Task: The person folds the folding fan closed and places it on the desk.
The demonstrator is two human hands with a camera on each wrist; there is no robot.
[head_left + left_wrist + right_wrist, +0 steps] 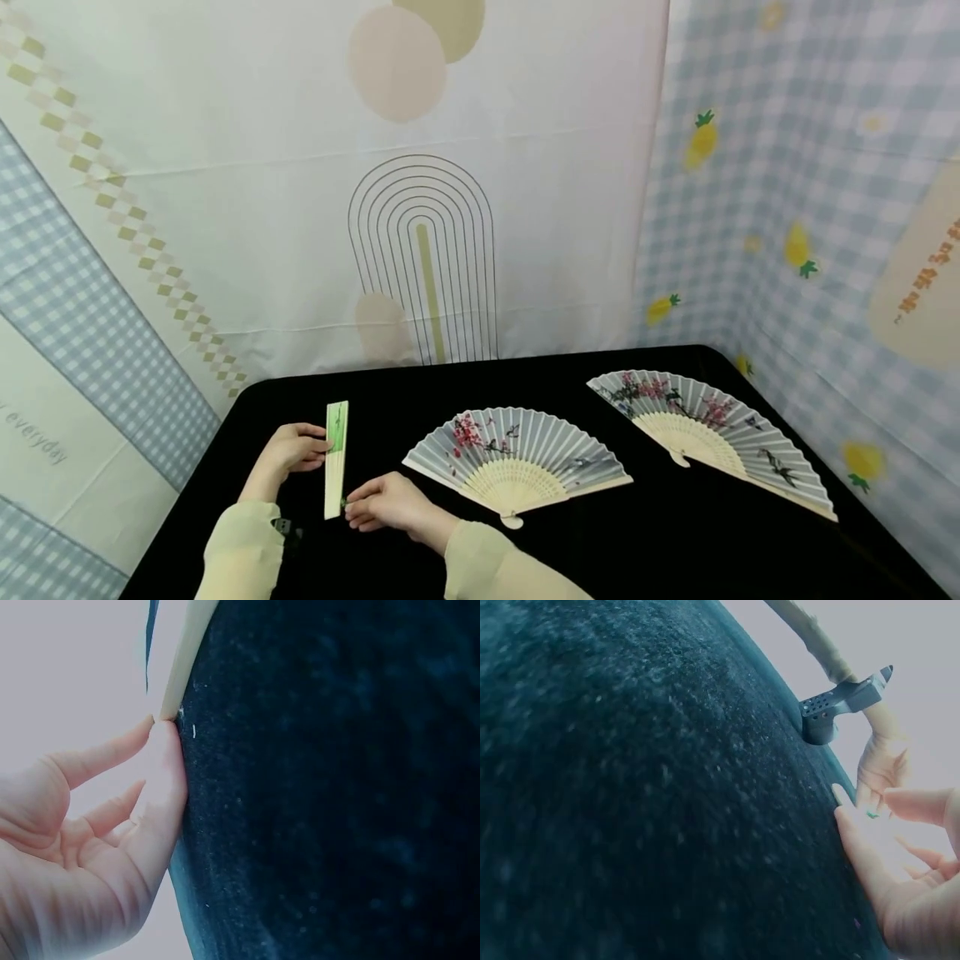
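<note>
A closed folding fan (336, 467), with pale ribs and a green printed upper part, lies lengthwise on the black table's left side. My left hand (298, 448) is at its left edge, and in the left wrist view the thumb and a finger of that hand (112, 817) pinch the pale fan edge (186, 656). Beside the lower right end is my right hand (393, 502), fingertips close to a small green bit there. In the right wrist view, thumb and fingers of the right hand (907, 877) stand apart; whether a fingertip touches the fan is unclear.
To the right, an open grey fan with red blossoms (517, 458) lies on the black table (600, 558). Farther right lies another open fan (705, 425), its lower edge near the table's right side. Patterned cloths (570, 250) hang behind and beside the table.
</note>
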